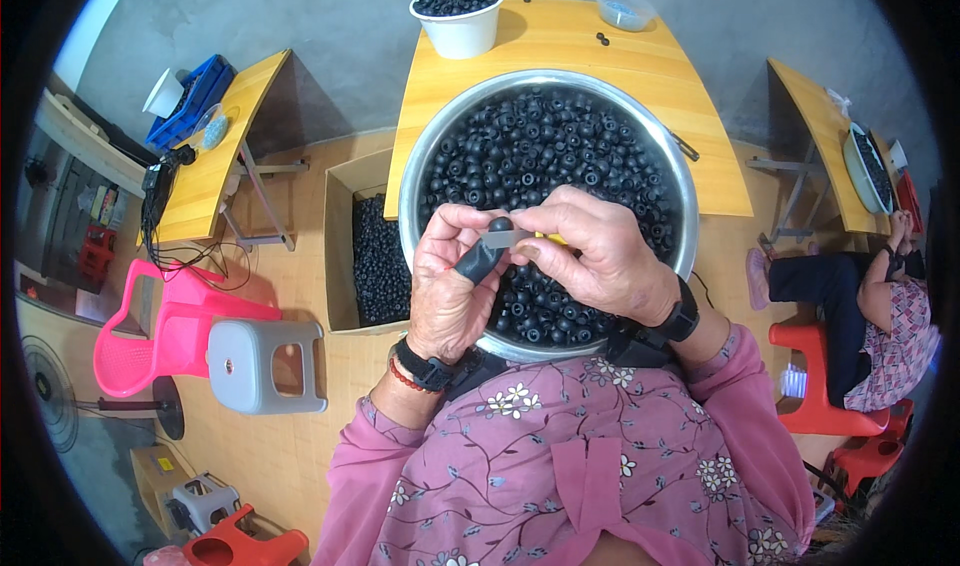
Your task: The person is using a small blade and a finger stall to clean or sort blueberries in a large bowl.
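Beads fill the steel bowl (pixel 668 181) that sits at the near edge of the yellow counter (pixel 560 41), small, black and round, most showing a hole through the middle. One bead (pixel 500 224) is up out of the heap, perched at the top end of a dark tool (pixel 478 261) held in front of the bowl. The left hand (pixel 447 286) wraps the tool's handle, fingers (pixel 437 249) curled shut around it. The right hand (pixel 600 256) comes in from the other side, thumb and forefinger pinched together on a pale flat strip (pixel 508 238) lying just under the bead; whether they also touch the bead I cannot tell.

A bead this small looks light, hard and smooth, so it would likely roll or slip from a loose grip and wants a fingertip pinch across its sides, leaving the hole free. The tool looks stiff with a soft-looking grip, best held around the handle, as it is.

A white tub (pixel 462 31) of more beads stands at the counter's far end, and a cardboard box (pixel 345 236) of them sits on the floor to the left.
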`<state>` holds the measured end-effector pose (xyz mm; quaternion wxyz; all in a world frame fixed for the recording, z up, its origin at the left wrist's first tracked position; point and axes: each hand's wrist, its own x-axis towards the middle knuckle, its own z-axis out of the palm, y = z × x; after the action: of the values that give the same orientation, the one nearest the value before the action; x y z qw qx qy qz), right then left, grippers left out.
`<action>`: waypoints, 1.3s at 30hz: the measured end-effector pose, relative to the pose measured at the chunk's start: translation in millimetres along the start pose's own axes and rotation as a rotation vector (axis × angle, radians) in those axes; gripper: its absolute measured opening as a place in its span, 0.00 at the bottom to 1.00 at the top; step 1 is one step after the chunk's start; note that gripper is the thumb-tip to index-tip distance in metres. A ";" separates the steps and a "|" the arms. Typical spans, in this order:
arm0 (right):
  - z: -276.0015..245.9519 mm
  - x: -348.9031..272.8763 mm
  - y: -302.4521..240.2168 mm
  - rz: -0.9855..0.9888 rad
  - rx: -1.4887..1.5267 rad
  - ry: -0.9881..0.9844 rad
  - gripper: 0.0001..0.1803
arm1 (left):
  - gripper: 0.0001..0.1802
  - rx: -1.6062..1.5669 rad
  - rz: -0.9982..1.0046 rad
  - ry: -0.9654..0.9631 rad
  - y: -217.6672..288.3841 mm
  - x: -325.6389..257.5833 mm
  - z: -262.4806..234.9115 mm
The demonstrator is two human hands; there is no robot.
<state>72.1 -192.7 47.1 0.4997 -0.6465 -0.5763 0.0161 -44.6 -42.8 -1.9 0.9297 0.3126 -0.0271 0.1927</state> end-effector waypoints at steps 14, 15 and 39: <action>0.0 0.6 0.0 0.079 0.031 0.059 0.10 | 0.14 0.028 0.011 -0.038 -1.5 -0.9 -3.0; -2.5 1.2 2.5 0.099 -0.005 0.059 0.09 | 0.14 0.034 0.017 -0.041 -1.9 -1.7 -3.3; 8.6 1.2 15.7 0.068 -0.363 -0.263 0.06 | 0.19 0.463 0.570 1.028 66.9 10.6 -107.0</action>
<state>78.8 -183.7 33.0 0.2949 -0.7374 -0.6075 0.0129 -67.4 73.0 -47.8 0.6442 0.3539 0.3833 0.5594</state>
